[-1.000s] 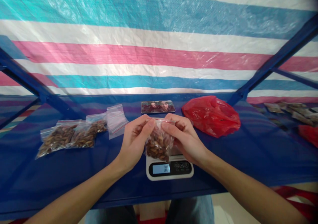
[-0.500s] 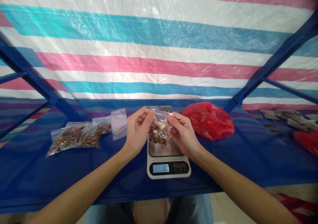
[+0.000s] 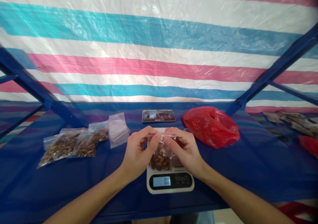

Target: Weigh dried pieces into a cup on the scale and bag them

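Holding a small clear zip bag (image 3: 161,152) of brown nuts by its top edge, we have both hands pinched shut on it: left hand (image 3: 137,152) on the left end of the seal, right hand (image 3: 185,151) on the right end, thumbs and forefingers nearly meeting at the middle. Bag hangs upright just above the platform of the white digital scale (image 3: 170,181); we cannot tell whether its bottom touches the platform. Scale display reads 0.0.

Scale sits on the blue table (image 3: 248,171), near its front edge. Behind the hands lies a phone (image 3: 158,115), screen lit. Right of the phone, a crumpled red plastic bag (image 3: 211,126). Left of the hands, well apart, filled zip bags (image 3: 72,144) lie flat, with empty zip bags (image 3: 118,129) beside them. Striped tarp (image 3: 159,51) behind the table.
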`<state>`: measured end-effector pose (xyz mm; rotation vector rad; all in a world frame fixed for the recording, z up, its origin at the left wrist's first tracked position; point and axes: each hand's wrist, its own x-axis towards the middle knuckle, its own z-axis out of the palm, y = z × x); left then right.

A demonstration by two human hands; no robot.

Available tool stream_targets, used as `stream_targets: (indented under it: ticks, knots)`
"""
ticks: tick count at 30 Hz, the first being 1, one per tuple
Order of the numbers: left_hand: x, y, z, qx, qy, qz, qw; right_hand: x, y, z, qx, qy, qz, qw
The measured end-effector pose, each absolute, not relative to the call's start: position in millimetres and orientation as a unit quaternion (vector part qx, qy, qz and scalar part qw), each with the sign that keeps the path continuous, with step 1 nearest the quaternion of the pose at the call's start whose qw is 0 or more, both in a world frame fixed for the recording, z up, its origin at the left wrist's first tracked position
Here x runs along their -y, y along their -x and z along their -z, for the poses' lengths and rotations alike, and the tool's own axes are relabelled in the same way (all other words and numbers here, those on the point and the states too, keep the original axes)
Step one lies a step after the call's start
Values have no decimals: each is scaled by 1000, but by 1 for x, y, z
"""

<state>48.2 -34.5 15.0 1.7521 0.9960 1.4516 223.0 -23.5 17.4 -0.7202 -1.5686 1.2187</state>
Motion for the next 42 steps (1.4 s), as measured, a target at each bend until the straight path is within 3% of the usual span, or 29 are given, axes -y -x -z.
stream_targets:
  ticks: [15,22,34,39,42]
  knots:
    - [43,-48,-15,-342,-696,-516,363,21,-229,-22,686,256,-518,443]
    - [38,-39,-20,-354,-682,-538,346,9,-252,-38,713,286,-517,377]
    - [33,-39,-15,-356,-689,-568,276,17,-239,-35,801,271,-242,477]
    - [34,-38,-17,-321,-712,-536,321,19,-239,-24,808,239,-265,468]
    - [19,-22,-29,-380,-624,-605,316,13,-246,-20,741,297,-298,524]
